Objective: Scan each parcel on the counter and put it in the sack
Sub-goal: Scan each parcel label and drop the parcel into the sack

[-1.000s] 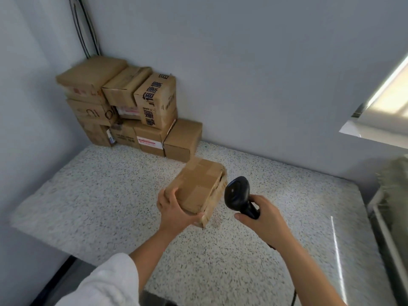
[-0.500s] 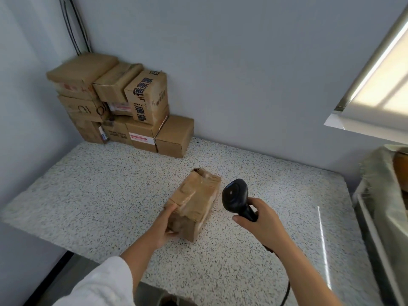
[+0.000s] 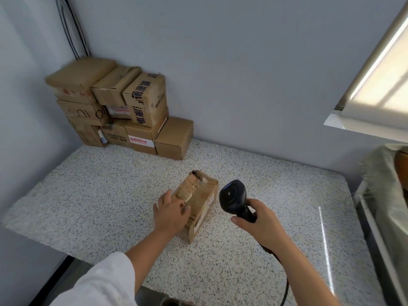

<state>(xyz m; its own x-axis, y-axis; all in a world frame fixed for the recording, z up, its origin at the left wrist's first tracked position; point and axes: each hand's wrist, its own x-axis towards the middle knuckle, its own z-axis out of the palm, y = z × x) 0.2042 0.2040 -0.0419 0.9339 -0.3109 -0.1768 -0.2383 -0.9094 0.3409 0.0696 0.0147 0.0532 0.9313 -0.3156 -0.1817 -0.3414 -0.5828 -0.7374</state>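
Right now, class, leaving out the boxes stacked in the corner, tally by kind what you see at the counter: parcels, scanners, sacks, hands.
parcel: 1
scanner: 1
sack: 1
hands: 2, left hand and right hand
Total: 5

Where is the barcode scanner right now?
In the head view the scanner is right of centre, gripped by the right hand over the speckled counter, just right of the taped parcel that the left hand rests on.
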